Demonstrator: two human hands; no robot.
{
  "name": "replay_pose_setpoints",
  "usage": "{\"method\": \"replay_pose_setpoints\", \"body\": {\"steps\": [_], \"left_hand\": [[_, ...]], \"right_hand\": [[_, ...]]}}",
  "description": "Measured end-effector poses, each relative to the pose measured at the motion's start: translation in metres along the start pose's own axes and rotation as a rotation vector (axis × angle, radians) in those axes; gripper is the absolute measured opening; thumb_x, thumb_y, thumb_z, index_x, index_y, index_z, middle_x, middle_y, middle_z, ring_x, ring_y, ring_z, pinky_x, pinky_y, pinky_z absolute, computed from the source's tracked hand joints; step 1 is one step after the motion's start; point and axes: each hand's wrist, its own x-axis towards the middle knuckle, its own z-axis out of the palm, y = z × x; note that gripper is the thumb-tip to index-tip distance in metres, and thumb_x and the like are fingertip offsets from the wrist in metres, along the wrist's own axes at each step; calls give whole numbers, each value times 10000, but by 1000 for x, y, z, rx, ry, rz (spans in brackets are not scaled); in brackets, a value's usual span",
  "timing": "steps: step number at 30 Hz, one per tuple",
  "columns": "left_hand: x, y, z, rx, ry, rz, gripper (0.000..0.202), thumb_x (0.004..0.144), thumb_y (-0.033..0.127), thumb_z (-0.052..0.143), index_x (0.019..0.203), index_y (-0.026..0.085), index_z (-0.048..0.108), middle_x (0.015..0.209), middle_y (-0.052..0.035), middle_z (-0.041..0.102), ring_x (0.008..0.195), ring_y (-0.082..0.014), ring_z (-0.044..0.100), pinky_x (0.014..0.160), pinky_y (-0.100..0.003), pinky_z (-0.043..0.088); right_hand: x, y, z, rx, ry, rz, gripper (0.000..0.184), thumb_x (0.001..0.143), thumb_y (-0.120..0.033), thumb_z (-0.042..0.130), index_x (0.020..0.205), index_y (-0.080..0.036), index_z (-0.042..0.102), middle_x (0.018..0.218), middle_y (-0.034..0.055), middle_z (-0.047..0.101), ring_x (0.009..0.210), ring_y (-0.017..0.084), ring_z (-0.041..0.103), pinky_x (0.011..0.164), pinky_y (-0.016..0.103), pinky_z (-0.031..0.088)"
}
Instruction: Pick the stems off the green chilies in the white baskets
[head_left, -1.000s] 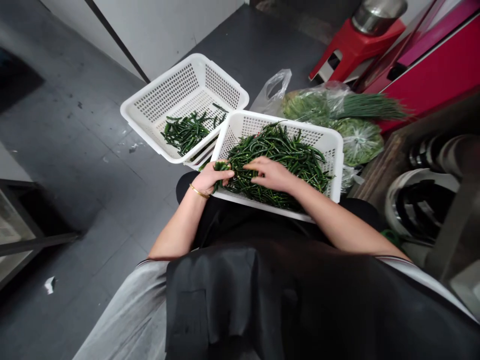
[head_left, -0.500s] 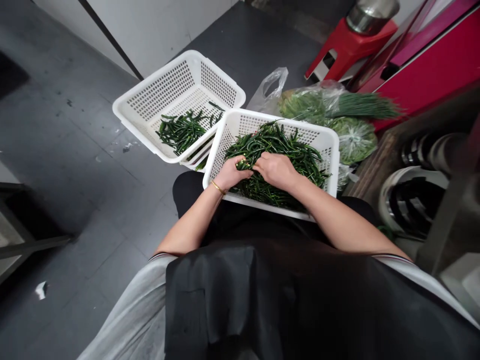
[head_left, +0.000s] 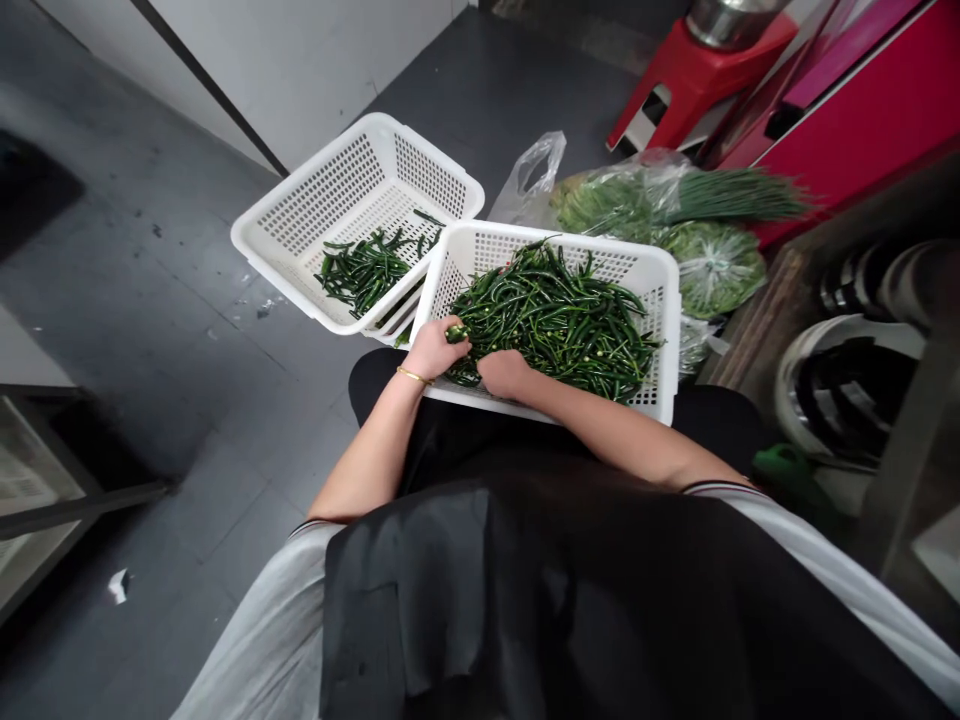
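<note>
A white plastic basket [head_left: 559,232] rests on my lap, heaped with long green chili peppers [head_left: 555,310], many still with stems. My left hand [head_left: 435,350], with a gold bracelet at the wrist, is closed around a small bunch of green chili peppers [head_left: 455,334] over the basket's left side. Close by on the right, my right hand [head_left: 504,374] is curled low at the near side of the pile; its fingertips are hidden, so what they hold cannot be seen. A second white basket [head_left: 300,215] to the left holds a smaller heap of green chili peppers [head_left: 365,270].
Beyond the lap basket lie bagged greens [head_left: 709,265], a bundle of thin green stalks [head_left: 739,195] and a clear plastic bag [head_left: 529,180]. A red stool [head_left: 686,75] bears a metal pot [head_left: 731,20]. At right sits a white bucket [head_left: 799,370] with dark contents.
Both hands have moved left and toward me, and the right has dropped lower in the basket. More of the pepper pile shows. The view has shifted slightly.
</note>
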Motion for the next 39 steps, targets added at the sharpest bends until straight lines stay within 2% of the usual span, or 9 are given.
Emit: {"method": "replay_pose_setpoints", "body": {"steps": [5, 11, 15, 20, 25, 28, 31, 35, 39], "left_hand": [[-11, -1, 18, -393, -57, -184, 220, 597, 254, 756, 659, 159, 567, 558, 27, 566, 516, -104, 488, 537, -241, 397], [-11, 21, 66, -741, 40, -169, 308, 551, 278, 792, 687, 161, 541, 628, 45, 567, 558, -85, 502, 535, -219, 396], [-13, 34, 50, -641, -216, -136, 280, 569, 259, 784, 727, 155, 577, 679, 10, 611, 660, -143, 610, 538, -226, 392], [-12, 56, 20, -513, -345, 74, 230, 617, 229, 764, 736, 162, 579, 720, 7, 621, 717, -153, 633, 684, -280, 462], [-8, 73, 17, -473, -333, 156, 210, 617, 196, 758, 728, 161, 583, 722, 4, 617, 699, -144, 612, 686, -286, 462], [-11, 69, 36, -653, -236, -10, 262, 612, 240, 767, 717, 166, 538, 681, 2, 594, 643, -141, 590, 581, -258, 432], [-16, 61, 57, -773, -182, -148, 327, 577, 273, 797, 739, 165, 534, 663, 5, 584, 615, -129, 559, 550, -247, 408], [-20, 53, 63, -611, -196, -110, 354, 514, 255, 846, 727, 154, 582, 655, 37, 563, 607, -94, 504, 581, -238, 402], [-23, 54, 51, -585, -275, -58, 326, 527, 260, 848, 665, 145, 576, 605, 43, 553, 557, -81, 488, 537, -228, 368]], "right_hand": [[-30, 35, -16, 135, 177, 81, 231, 863, -342, 533, 889, -172, 689, 900, 90, 717, 853, 218, 656, 677, 278, 440], [-65, 41, -20, 383, 361, 19, 173, 861, -317, 560, 866, -156, 623, 872, 88, 688, 796, 180, 629, 685, 264, 437], [-65, 57, -24, 1071, 240, 39, 414, 940, -496, 379, 688, -196, 512, 430, -66, 399, 383, 97, 407, 435, 218, 354], [-52, 59, -37, 1487, 181, -11, 494, 794, -639, 572, 605, -223, 384, 399, -116, 248, 319, 53, 224, 326, 198, 190], [-57, 47, -48, 1070, 432, -51, 493, 901, -611, 392, 638, -201, 458, 465, -48, 374, 408, 87, 352, 423, 226, 284], [-65, 45, -46, 531, 706, 36, 453, 946, -506, 359, 693, -171, 528, 633, 57, 564, 632, 146, 531, 576, 250, 356], [-70, 47, -35, 244, 716, 115, 445, 969, -433, 318, 742, -149, 573, 751, 123, 630, 744, 189, 573, 644, 278, 355], [-76, 54, -25, 419, 616, 85, 426, 956, -424, 355, 668, -173, 544, 646, 59, 600, 636, 150, 540, 600, 260, 338], [-87, 58, -27, 775, 441, -138, 361, 924, -437, 443, 667, -193, 510, 513, -44, 496, 487, 95, 451, 528, 221, 320]]}}
